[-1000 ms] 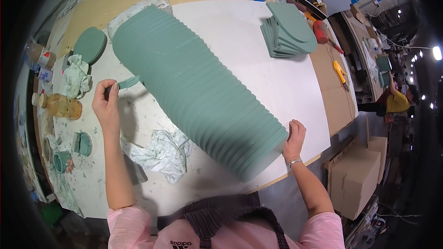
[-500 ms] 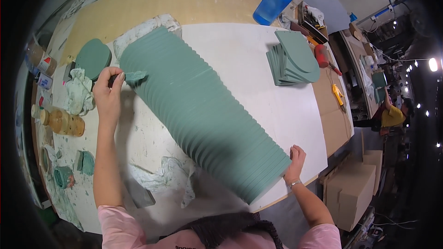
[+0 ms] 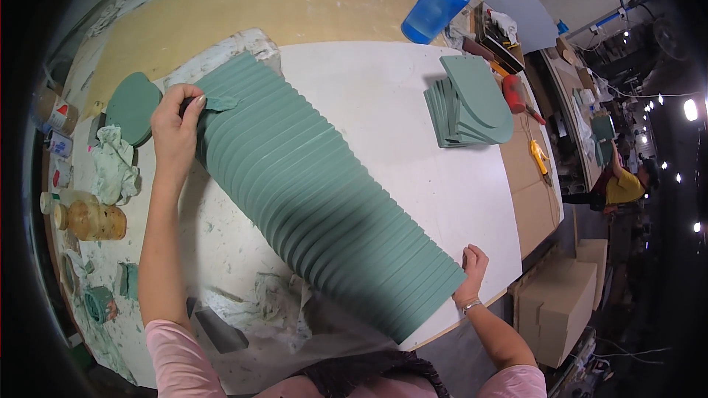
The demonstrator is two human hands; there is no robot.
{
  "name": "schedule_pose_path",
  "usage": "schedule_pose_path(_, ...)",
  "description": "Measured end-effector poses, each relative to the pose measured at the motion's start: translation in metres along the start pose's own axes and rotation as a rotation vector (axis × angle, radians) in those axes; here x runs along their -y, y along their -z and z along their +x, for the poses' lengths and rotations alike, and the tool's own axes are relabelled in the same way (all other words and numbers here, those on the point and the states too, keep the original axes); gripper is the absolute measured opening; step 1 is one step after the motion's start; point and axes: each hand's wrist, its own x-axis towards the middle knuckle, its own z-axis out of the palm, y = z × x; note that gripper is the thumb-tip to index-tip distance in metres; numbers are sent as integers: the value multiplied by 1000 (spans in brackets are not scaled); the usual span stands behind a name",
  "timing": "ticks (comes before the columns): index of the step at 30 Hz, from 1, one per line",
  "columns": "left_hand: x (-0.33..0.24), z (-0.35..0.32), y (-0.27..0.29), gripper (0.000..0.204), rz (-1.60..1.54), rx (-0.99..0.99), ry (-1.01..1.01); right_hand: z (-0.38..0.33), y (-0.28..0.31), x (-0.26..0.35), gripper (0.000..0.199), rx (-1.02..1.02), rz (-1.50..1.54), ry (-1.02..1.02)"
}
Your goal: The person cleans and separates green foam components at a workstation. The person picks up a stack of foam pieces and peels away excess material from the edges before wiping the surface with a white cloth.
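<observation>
A long row of overlapping green flat pieces (image 3: 317, 191) lies diagonally across the white tabletop (image 3: 383, 96). My left hand (image 3: 175, 129) is at the row's far left end and pinches a small green-coated tool (image 3: 216, 103) against the pieces there. At the near right end, my right hand (image 3: 472, 273) rests on the table with its fingers against the last piece. A single green rounded piece (image 3: 133, 107) lies just left of my left hand.
A stack of green rounded pieces (image 3: 472, 103) sits at the right of the table. A blue bottle (image 3: 442, 4) stands at the back. Jars (image 3: 92, 220), paint-stained rags (image 3: 114, 162) and crumpled plastic (image 3: 287, 309) line the left and near edges. Another person (image 3: 619, 184) works far right.
My left hand has moved up the table to the row's far end with the small tool. My right hand has stayed at the near end.
</observation>
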Motion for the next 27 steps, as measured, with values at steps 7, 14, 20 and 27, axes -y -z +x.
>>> schedule_pose_path(7, 2, -1, -3, 7, -79, -4, 37, -3, -8, -7, 46, -12, 42, -26)
schedule_pose_path(14, 5, -1, -6, 7, -73, -20, 36, -4, -7, -9, 46, -20, 53, -14)
schedule_pose_path(20, 7, 0, -7, 7, -40, -34, -12, -2, -5, -5, 46, -20, 29, -13)
schedule_pose_path(27, 8, 8, 1, 5, -84, 15, -16, -3, -6, -6, 47, -15, 36, -14)
